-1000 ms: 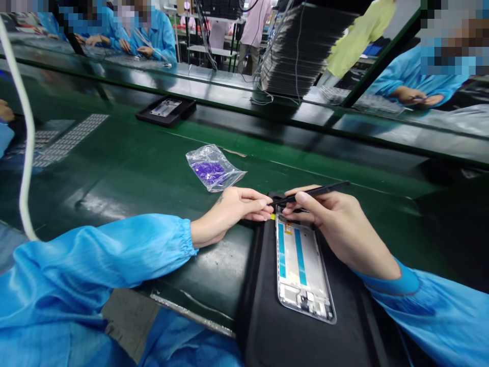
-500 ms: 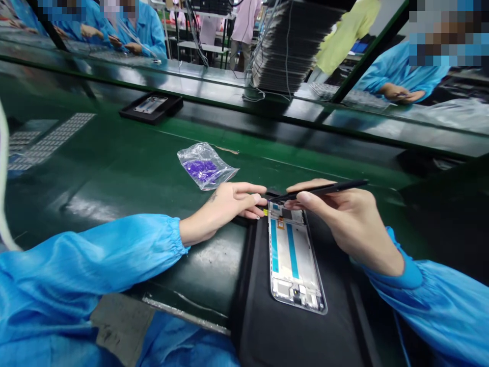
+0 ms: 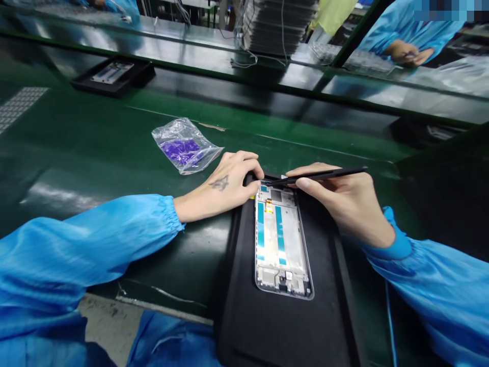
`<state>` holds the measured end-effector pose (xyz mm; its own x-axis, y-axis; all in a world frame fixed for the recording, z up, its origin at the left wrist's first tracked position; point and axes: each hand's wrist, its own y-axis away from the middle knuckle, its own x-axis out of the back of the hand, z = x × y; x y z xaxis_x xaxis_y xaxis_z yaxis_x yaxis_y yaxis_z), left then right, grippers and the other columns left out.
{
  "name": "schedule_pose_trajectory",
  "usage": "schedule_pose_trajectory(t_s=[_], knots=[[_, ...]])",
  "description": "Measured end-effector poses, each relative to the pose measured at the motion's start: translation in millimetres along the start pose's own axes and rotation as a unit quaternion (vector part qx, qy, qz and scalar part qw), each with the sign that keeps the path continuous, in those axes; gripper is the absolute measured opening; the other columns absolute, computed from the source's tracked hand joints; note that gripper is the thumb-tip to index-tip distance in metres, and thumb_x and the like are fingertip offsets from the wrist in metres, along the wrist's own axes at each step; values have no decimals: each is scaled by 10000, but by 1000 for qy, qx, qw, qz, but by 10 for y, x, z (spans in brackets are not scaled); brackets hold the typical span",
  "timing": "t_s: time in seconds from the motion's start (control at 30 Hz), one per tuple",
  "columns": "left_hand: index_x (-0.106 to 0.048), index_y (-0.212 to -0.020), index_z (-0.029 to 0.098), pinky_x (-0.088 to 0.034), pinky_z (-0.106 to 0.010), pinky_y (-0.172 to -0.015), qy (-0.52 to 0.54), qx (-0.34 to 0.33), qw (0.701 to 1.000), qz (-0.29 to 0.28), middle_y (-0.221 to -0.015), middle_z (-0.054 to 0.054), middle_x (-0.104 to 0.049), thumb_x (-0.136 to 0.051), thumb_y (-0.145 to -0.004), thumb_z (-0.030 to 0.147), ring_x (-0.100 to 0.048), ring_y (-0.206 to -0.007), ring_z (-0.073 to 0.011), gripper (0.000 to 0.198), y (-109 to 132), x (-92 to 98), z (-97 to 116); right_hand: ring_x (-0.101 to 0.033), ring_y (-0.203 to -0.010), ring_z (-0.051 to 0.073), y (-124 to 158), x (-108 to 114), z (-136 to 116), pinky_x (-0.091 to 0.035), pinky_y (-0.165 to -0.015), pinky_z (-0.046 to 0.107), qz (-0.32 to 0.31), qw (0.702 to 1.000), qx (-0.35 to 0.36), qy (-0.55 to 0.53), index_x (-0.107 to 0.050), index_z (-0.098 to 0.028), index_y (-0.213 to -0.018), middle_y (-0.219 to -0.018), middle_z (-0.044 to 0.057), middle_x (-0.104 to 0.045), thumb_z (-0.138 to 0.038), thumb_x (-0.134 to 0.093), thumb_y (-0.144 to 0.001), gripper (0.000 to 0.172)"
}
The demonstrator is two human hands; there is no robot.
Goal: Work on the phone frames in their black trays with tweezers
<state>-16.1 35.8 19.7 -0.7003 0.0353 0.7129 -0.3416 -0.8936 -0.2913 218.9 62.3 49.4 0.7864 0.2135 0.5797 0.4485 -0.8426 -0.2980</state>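
Note:
A silver phone frame (image 3: 290, 234) with teal adhesive strips lies open side up on a black tray (image 3: 275, 331). At its top left corner my left hand (image 3: 235, 176) is closed, with thumb and bent index finger against the edge; the exact fingertip contact is partly hidden. My right hand (image 3: 344, 204) grips slim black tweezers (image 3: 328, 174) like a pen. Their tips reach the frame's top edge, where a small part is too hard to make out. A yellow tab (image 3: 252, 197) sticks out beside my left thumb.
A clear bag of purple pieces (image 3: 183, 150) lies left of my hands on the green bench (image 3: 95, 153). Farther back sits another black tray (image 3: 114, 76) holding a phone frame. Beyond the bench's rail, a co-worker's hands (image 3: 408, 53) and a stack of dark trays (image 3: 280, 25) show.
My left hand has turned over and curled its formerly outstretched fingers onto the frame's top left corner. The tweezers stay at the top edge. The view has tilted downward.

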Motion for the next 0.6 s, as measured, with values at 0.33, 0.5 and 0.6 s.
schedule_pose_trajectory(t_s=[0.33, 0.5, 0.6], knots=[[-655, -1067, 200, -351, -398, -1141, -4, -6, 1000, -12, -1380, -85, -554, -538, -902, 166, -448, -1354, -231, 205, -8, -28, 28, -676, -879, 195, 26, -12, -7, -558, -759, 285, -2, 1000, 27, 14, -775, -228, -979, -995, 25, -727, -351, -700, -932, 151], [-655, -1058, 201, -362, -398, -1130, -1, 0, 1000, -15, -1367, -82, -569, -539, -894, 150, -455, -1347, -230, 207, -11, -14, 50, -679, -890, 203, 47, -16, -11, -569, -785, 303, -5, 999, 41, 35, -772, -240, -1006, -999, 27, -724, -354, -682, -945, 158], [-656, -1061, 197, -369, -386, -1121, 1, 7, 1000, -15, -1373, -82, -571, -544, -895, 140, -471, -1325, -224, 209, -8, -14, 64, -677, -892, 197, 69, -14, -4, -558, -805, 312, -6, 995, 70, 68, -767, -260, -1042, -1004, 17, -721, -329, -662, -962, 149]])
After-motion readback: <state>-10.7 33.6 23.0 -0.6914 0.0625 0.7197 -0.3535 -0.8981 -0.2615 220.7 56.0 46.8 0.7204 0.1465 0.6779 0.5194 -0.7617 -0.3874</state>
